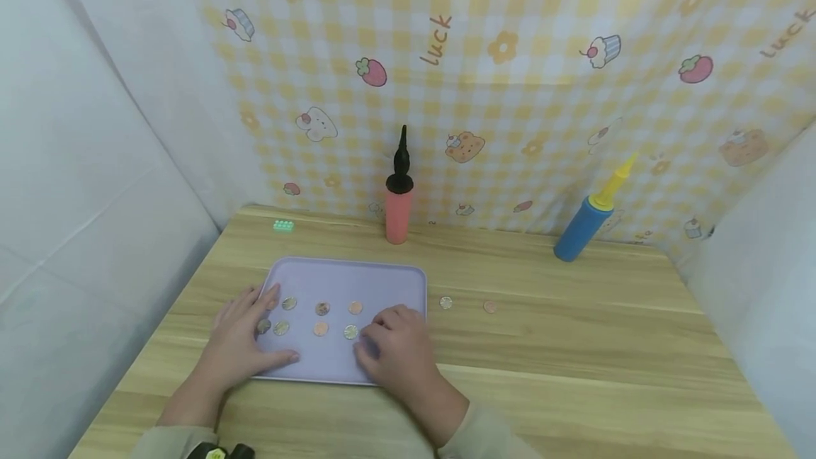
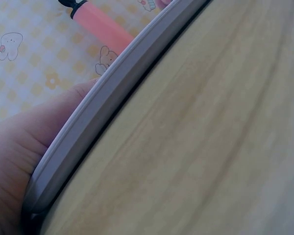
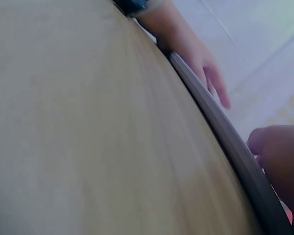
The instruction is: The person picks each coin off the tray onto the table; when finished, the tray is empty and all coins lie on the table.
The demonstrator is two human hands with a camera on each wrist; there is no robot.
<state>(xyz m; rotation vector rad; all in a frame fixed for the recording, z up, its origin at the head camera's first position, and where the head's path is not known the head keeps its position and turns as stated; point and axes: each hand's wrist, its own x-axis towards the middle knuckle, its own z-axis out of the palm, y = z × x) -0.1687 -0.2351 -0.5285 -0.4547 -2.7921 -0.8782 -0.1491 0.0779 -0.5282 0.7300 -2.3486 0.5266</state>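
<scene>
A lilac tray (image 1: 331, 368) lies on the wooden table with several coins spread over it, mostly in two rows. My left hand (image 1: 239, 342) rests over the tray's left side, fingers spread and thumb stretched along the near part, beside a silvery coin (image 1: 281, 329). In the left wrist view the thumb (image 2: 63, 115) shows behind the tray's rim (image 2: 108, 95). At the tray's right side is my right hand (image 1: 401, 349), fingers loosely bent, with a gap between thumb and forefinger. Its fingertips are close beside another silvery coin (image 1: 350, 332); whether they touch it is unclear.
Right of the tray, a silvery coin (image 1: 445, 302) and a copper coin (image 1: 489, 307) lie on the table. Behind stand a pink-and-black hand pump (image 1: 398, 214) and a tilted blue-and-yellow one (image 1: 583, 229). A small green studded block (image 1: 283, 226) sits at the back left.
</scene>
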